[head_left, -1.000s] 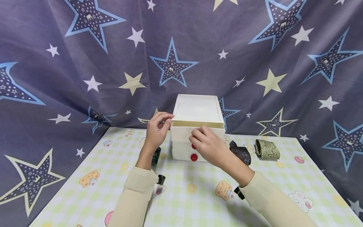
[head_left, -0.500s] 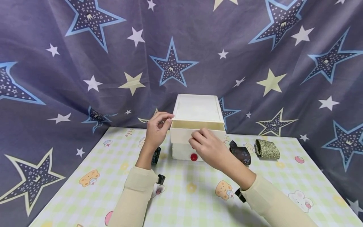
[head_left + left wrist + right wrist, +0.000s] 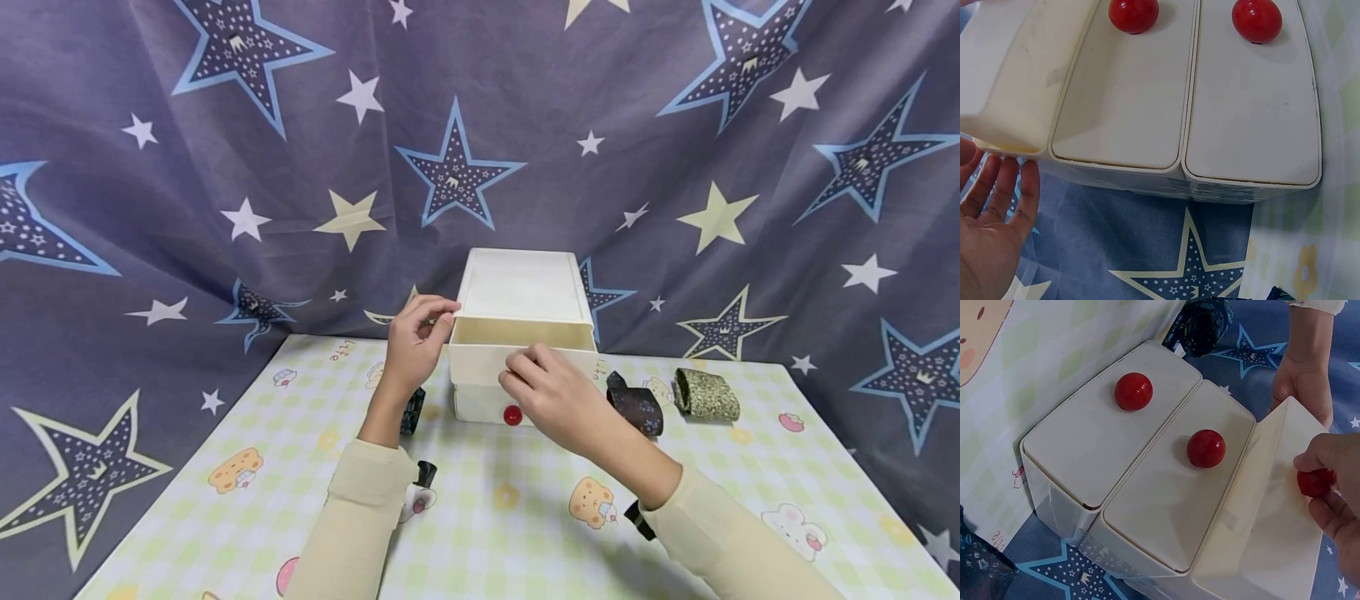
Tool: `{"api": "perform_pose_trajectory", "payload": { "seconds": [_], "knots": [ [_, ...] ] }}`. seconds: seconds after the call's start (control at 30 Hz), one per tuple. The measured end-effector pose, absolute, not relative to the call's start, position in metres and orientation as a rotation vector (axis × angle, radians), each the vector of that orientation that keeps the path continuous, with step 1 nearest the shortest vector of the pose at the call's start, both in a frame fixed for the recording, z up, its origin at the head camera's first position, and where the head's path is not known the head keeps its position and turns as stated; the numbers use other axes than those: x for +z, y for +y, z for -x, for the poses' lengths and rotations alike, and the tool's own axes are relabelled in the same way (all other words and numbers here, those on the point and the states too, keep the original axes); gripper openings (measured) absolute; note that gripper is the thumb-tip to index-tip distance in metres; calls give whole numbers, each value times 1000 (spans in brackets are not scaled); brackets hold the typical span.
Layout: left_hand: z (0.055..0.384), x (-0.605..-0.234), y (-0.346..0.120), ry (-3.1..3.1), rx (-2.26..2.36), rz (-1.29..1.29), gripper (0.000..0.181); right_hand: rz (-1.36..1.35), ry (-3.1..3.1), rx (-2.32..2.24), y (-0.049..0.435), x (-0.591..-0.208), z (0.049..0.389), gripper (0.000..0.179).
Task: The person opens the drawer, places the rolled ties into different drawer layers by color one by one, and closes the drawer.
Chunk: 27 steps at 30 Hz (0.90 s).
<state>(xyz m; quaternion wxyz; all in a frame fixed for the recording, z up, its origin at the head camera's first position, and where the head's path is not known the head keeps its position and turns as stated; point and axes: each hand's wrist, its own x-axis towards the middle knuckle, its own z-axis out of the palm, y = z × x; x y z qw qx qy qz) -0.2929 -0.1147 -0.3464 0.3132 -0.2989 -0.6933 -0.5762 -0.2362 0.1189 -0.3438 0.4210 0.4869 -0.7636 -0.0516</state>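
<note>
A: Where does the white three-drawer cabinet [image 3: 525, 283] stand?

B: Upright by the far edge of the cloth-covered table [image 3: 480, 550], roughly midway between the far corners; its front faces the near edge, and its top drawer [image 3: 476, 364] sits part-way out, with some of the hollow inside showing behind the front panel.

A: And the right hand [image 3: 551, 396]; what does it hold?

B: The top red knob [image 3: 1315, 482]; thumb and fingers are narrowed round it in a pinch, as the right wrist view shows; the head view hides that knob behind the hand.

A: The left hand [image 3: 414, 342], then?

B: It touches the cabinet's upper left front edge with its fingertips; the fingers lie fairly straight, slightly apart in the left wrist view; seen from the head, thumb and forefinger come close together.

A: What of the lower drawers?

B: The middle drawer [image 3: 1125, 94] and the bottom drawer [image 3: 1250, 112] sit flush; each bears its own round red knob.

A: And the rest of the table?

B: A dark floral cloth roll [image 3: 636, 408] lies just right of the cabinet; a speckled green folded cloth [image 3: 707, 394] lies beyond it, towards the far right corner; a dark patterned roll [image 3: 411, 412] lies left of the cabinet, partly behind the left forearm; a star-printed curtain [image 3: 525, 200] hangs past the far edge.
</note>
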Motion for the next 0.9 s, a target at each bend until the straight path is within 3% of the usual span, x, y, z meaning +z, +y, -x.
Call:
{"api": "perform_pose_trajectory", "payload": {
  "seconds": [0.9],
  "knots": [
    [293, -348, -116, -1843, -1529, 783, 17, -1280, -1892, -152, 121, -342, 223, 11]
  ]
}}
